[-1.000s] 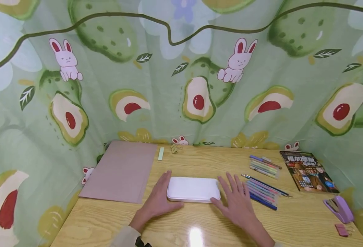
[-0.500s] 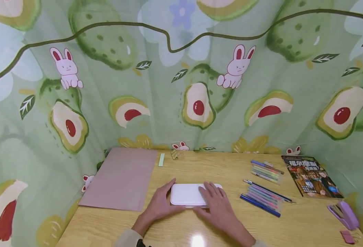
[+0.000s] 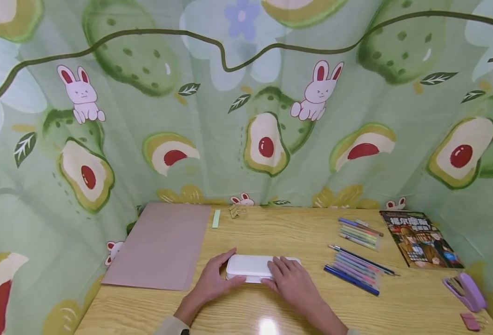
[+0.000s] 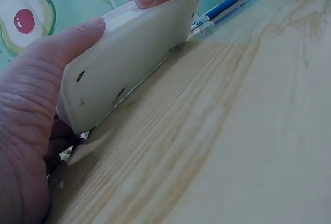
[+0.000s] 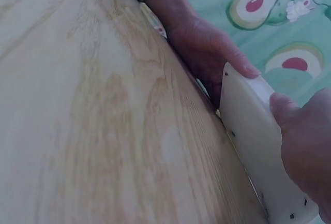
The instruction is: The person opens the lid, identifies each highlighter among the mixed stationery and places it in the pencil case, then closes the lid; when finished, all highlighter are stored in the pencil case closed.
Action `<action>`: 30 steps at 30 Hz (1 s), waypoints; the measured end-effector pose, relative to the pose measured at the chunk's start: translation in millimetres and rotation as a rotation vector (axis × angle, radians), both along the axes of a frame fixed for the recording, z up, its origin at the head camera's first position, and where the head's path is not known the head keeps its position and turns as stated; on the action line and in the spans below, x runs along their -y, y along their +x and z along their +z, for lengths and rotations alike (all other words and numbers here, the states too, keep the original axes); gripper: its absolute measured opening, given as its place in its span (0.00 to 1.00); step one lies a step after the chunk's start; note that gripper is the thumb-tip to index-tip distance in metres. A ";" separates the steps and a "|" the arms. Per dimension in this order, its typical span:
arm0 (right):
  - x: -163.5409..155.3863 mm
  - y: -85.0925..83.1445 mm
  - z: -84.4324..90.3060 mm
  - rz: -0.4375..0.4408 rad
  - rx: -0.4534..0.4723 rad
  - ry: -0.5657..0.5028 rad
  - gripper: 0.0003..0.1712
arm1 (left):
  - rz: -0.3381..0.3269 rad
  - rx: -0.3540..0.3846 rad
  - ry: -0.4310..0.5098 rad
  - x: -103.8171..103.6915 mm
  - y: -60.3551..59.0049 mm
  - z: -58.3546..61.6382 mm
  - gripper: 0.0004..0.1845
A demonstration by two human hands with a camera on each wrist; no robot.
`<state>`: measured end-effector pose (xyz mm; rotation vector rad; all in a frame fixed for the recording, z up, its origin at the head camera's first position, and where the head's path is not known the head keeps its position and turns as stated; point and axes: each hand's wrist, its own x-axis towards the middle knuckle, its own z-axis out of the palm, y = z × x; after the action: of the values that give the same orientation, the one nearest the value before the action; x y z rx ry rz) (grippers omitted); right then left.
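A white, rounded pencil case (image 3: 248,264) lies near the middle of the table, between both hands. My left hand (image 3: 212,280) grips its left end, with the thumb along the near edge and the fingers round the far side. My right hand (image 3: 295,284) lies over its right part, fingers bent on the top and thumb at the near edge. In the left wrist view the case (image 4: 126,61) shows a pale face with small dark marks, and both thumbs touch its upper edge. The right wrist view shows the same face of the case (image 5: 248,118). Its inside is hidden.
Several pens (image 3: 355,270) and a packet of highlighters (image 3: 359,236) lie to the right. Farther right are a comic-style book (image 3: 420,239), a purple stapler (image 3: 466,291) and a pink binder clip (image 3: 470,321). A mauve folder (image 3: 158,246), a green strip (image 3: 216,218) and a gold clip (image 3: 235,211) lie left and behind.
My right hand has come in from beside the case onto its top, its fingers now more bent. Both thumbs now sit at the near edge, and more of the case's near side shows.
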<state>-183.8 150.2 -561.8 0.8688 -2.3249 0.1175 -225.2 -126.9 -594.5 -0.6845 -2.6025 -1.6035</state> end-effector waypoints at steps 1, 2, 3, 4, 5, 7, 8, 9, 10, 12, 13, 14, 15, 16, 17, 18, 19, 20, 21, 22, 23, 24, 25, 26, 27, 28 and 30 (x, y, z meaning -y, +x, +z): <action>0.5 -0.4 -0.8 0.008 -0.025 -0.002 0.37 | -0.004 -0.005 -0.001 0.3 -0.3 0.3 0.45; 1.1 -0.6 -1.1 0.013 -0.047 -0.001 0.38 | -0.008 -0.010 -0.002 0.3 -0.8 0.5 0.45; 1.5 -0.7 -1.3 0.014 -0.066 0.001 0.39 | -0.013 -0.013 -0.003 0.1 -1.2 1.1 0.44; 1.8 -0.6 -1.3 0.016 -0.081 0.004 0.40 | -0.016 -0.017 -0.007 0.0 -1.4 1.9 0.44; 2.1 -0.5 -1.1 0.017 -0.092 0.009 0.40 | -0.016 -0.013 -0.010 0.0 -1.3 2.9 0.44; 2.9 -0.3 -0.4 0.021 -0.109 0.018 0.39 | -0.014 -0.001 -0.002 0.0 -0.9 5.2 0.44; 3.3 -0.4 -0.1 0.025 -0.115 0.022 0.39 | -0.012 0.004 0.000 0.2 -0.6 6.2 0.44; 3.7 -0.5 0.2 0.030 -0.121 0.024 0.38 | -0.007 0.012 0.003 0.6 0.0 7.2 0.44; 4.3 -0.7 0.6 0.033 -0.127 0.030 0.37 | -0.002 0.017 0.006 0.9 0.5 8.1 0.45; 5.0 -1.8 1.3 0.039 -0.143 0.040 0.37 | 0.003 0.012 0.010 1.0 1.0 9.1 0.45; 5.1 -2.6 2.3 0.045 -0.152 0.045 0.36 | 0.006 0.005 0.005 0.8 1.1 9.2 0.45; 4.9 -3.7 3.7 0.048 -0.165 0.046 0.36 | 0.008 -0.004 -0.013 0.5 1.4 9.3 0.48; 4.3 -5.2 6.2 0.046 -0.177 0.049 0.35 | 0.011 -0.035 -0.065 0.1 1.7 8.4 0.51; 3.4 -7.2 9.4 0.040 -0.182 0.043 0.34 | 0.011 -0.058 -0.111 -0.5 2.2 8.2 0.55; 2.2 -9.7 13.5 0.032 -0.181 0.028 0.34 | 0.011 -0.078 -0.154 -1.1 2.6 7.9 0.58; 0.7 -13.0 17.6 0.024 -0.170 0.013 0.33 | 0.015 -0.095 -0.196 -1.9 2.7 7.7 0.61; -0.7 -16.1 21.8 0.017 -0.155 -0.008 0.33 | 0.015 -0.112 -0.228 -2.5 2.8 7.4 0.64; -2.3 -19.3 25.3 0.010 -0.136 -0.032 0.33 | 0.015 -0.127 -0.260 -3.1 2.9 7.0 0.67; -4.0 -22.4 28.4 0.002 -0.118 -0.054 0.33 | 0.014 -0.139 -0.280 -3.6 2.7 6.5 0.68; -5.6 -25.2 30.3 0.000 -0.103 -0.084 0.34 | 0.011 -0.123 -0.267 -4.1 2.6 6.9 0.68; -7.1 -27.6 31.2 -0.002 -0.095 -0.109 0.34 | 0.011 -0.120 -0.262 -4.4 2.2 6.4 0.67; -8.6 -29.5 30.9 -0.007 -0.091 -0.131 0.34 | 0.012 -0.115 -0.262 -4.4 2.1 5.7 0.68; -10.0 -30.8 30.2 -0.013 -0.090 -0.165 0.34 | 0.012 -0.105 -0.261 -4.2 2.2 4.8 0.69; -11.7 -32.6 28.5 -0.024 -0.094 -0.203 0.32 | 0.015 -0.095 -0.265 -4.1 2.5 4.3 0.70; -13.6 -34.5 26.6 -0.040 -0.099 -0.245 0.30 | 0.015 -0.086 -0.265 -3.8 2.8 3.5 0.72; -15.7 -36.2 24.4 -0.059 -0.095 -0.285 0.29 | 0.017 -0.081 -0.265 -3.5 3.2 2.7 0.73; -20.6 -39.0 19.7 -0.108 -0.069 -0.340 0.20 | 0.022 -0.077 -0.267 -2.9 4.7 0.7 0.76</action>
<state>-222.8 170.8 -542.1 0.5671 -2.1954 0.4162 -220.5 -124.0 -593.8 -0.7090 -2.7831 -1.2093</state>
